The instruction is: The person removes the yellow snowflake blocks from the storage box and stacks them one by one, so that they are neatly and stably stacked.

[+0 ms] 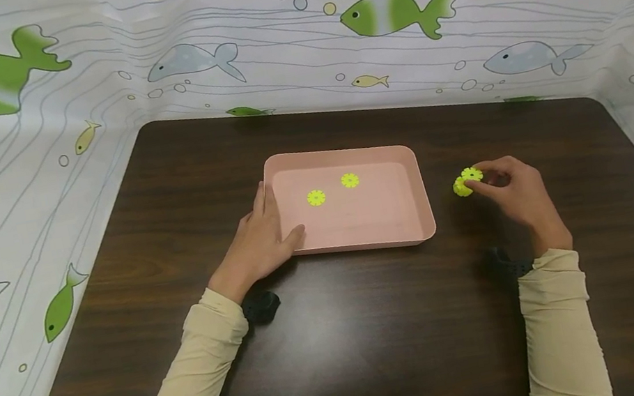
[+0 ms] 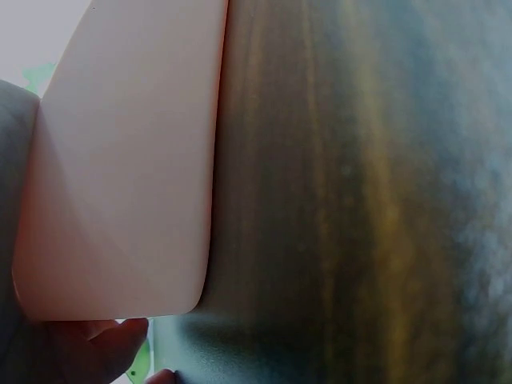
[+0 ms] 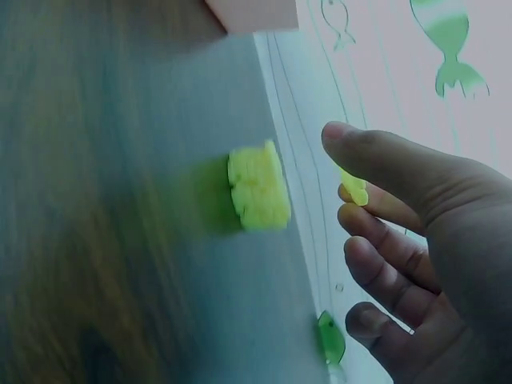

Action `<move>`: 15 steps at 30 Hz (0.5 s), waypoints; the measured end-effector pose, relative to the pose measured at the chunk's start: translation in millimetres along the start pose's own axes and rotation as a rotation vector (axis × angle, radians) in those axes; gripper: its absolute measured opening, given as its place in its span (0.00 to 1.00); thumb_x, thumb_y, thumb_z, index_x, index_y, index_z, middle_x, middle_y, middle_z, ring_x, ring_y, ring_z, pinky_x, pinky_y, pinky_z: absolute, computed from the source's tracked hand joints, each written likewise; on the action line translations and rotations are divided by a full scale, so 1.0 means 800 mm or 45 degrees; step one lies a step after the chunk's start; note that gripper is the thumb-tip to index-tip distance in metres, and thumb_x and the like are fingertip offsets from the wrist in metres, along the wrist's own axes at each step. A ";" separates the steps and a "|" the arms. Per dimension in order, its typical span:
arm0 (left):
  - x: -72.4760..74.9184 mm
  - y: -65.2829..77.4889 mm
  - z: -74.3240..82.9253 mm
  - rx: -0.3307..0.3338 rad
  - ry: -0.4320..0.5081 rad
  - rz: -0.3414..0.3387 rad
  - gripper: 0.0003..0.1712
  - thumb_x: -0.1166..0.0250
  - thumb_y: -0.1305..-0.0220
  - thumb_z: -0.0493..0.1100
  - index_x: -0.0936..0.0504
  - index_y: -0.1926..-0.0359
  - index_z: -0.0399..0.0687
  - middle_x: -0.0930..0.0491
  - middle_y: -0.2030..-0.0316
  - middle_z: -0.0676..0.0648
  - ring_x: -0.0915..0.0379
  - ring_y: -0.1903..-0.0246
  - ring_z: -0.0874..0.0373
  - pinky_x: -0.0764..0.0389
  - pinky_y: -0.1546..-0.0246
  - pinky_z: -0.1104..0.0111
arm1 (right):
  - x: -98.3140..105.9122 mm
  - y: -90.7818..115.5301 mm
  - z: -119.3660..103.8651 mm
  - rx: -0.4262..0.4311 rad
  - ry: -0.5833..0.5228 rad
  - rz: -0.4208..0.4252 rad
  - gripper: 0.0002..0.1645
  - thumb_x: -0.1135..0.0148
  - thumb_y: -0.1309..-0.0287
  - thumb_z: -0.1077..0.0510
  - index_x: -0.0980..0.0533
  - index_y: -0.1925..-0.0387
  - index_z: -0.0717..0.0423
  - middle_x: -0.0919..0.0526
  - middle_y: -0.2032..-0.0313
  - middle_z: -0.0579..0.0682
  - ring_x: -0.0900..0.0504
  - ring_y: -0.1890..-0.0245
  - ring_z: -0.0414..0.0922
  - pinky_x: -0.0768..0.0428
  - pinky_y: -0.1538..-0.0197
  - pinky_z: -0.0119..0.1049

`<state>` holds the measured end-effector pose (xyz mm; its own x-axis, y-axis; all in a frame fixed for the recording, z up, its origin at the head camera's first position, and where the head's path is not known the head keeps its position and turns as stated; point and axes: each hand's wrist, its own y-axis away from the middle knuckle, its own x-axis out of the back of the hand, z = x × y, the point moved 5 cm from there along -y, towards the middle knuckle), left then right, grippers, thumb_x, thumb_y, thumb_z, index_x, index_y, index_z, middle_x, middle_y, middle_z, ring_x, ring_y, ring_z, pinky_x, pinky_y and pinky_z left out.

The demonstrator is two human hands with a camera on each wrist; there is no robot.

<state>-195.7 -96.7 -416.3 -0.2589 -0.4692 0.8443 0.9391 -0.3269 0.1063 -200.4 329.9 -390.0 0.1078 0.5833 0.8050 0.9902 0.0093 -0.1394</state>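
A shallow pink tray (image 1: 360, 224) lies on the table, with two flat yellow-green notched discs, one disc (image 1: 316, 198) left of the other disc (image 1: 350, 180). My left hand (image 1: 260, 236) holds the tray's left end, thumb over the front corner and fingers along the outer side. Right of the tray, my right hand (image 1: 516, 191) pinches another notched disc (image 1: 472, 175) between thumb and index finger. Just beside that disc is a short stack of such discs (image 3: 260, 188) on the table. In the right wrist view, the pinched disc is mostly covered by the thumb.
Dark wood-grain table (image 1: 381, 342) extends around the tray. A white curtain (image 1: 289, 40) printed with fish surrounds its back and sides. Black straps with small devices sit at both wrists, such as the left device (image 1: 262, 306).
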 end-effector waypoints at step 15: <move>-0.001 0.000 -0.002 0.012 0.006 -0.002 0.57 0.44 0.29 0.61 0.64 0.19 0.32 0.68 0.18 0.34 0.48 0.23 0.36 0.46 0.26 0.40 | -0.014 -0.002 0.012 -0.012 -0.028 -0.056 0.26 0.30 0.33 0.51 0.18 0.44 0.68 0.23 0.54 0.64 0.28 0.60 0.51 0.32 0.64 0.32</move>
<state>-196.3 -97.9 -417.7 -0.2615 -0.4726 0.8416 0.9407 -0.3202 0.1125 -203.9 331.6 -404.3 0.0625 0.6005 0.7972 0.9947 0.0279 -0.0990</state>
